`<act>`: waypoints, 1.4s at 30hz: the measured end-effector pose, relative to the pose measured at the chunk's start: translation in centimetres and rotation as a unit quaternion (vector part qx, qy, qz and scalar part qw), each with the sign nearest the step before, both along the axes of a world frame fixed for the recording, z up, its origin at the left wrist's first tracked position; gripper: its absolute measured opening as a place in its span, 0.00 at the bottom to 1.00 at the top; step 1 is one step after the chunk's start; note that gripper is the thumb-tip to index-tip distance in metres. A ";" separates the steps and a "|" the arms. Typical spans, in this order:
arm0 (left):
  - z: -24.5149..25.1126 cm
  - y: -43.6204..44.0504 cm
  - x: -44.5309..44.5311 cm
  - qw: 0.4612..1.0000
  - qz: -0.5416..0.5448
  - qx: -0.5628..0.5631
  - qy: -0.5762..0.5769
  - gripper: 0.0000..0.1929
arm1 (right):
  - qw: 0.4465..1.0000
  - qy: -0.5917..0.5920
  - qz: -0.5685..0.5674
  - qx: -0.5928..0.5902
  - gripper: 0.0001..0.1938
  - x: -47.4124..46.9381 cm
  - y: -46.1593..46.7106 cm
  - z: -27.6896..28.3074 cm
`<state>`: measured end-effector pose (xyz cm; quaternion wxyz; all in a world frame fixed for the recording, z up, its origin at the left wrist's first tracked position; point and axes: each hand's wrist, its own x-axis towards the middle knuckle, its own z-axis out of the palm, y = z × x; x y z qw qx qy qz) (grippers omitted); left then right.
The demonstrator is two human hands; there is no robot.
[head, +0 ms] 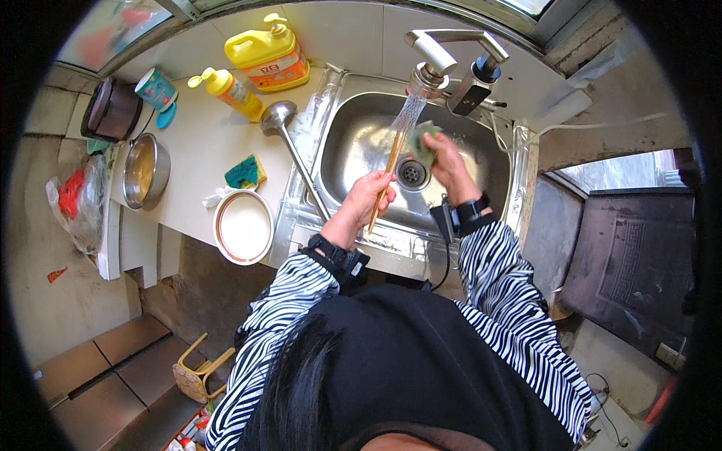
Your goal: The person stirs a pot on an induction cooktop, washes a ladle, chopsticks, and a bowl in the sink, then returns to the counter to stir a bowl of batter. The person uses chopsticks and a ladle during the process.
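My left hand point(369, 197) grips a pair of wooden chopsticks point(393, 157) near their lower part, over the near side of a stainless steel sink point(361, 129). Their upper ends reach into the water running from the faucet point(428, 79). Just right of the chopsticks, my right hand point(449, 163) is closed on a greenish scrubbing sponge point(422, 144), a little blurred, above the drain point(413, 173). A steel ladle point(296, 152) leans along the sink's left rim, its bowl towards the back.
On the counter point(186, 175) to the left are a white bowl point(243, 226), a green and yellow sponge point(245, 172), a metal basin point(148, 170), a yellow squeeze bottle point(228, 93), a yellow pump jug point(269, 59) and a blue cup point(156, 90). A small stool point(197, 375) stands on the floor.
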<state>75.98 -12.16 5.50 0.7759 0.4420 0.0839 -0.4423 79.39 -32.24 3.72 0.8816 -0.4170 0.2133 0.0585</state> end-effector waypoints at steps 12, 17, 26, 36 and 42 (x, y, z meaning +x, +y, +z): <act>-1.6 -4.0 7.1 0.980 0.029 0.030 -0.195 0.16 | 0.947 -0.083 0.212 -0.228 0.04 -3.0 0.7 2.1; -0.3 -5.1 8.2 0.988 0.052 -0.092 -0.110 0.12 | 0.930 -0.082 0.254 -0.254 0.04 -3.4 0.2 3.0; -0.8 -6.2 10.1 0.986 0.048 0.002 -0.160 0.11 | 0.898 -0.047 0.287 -0.331 0.05 0.0 -1.3 3.9; 2.5 -2.5 11.4 0.920 0.330 0.088 -0.191 0.06 | 0.828 -0.152 0.273 -0.466 0.05 1.9 -0.8 2.4; 2.0 -2.7 11.0 0.929 0.284 0.085 -0.220 0.08 | 0.807 -0.196 0.241 -0.502 0.06 1.8 -0.6 2.4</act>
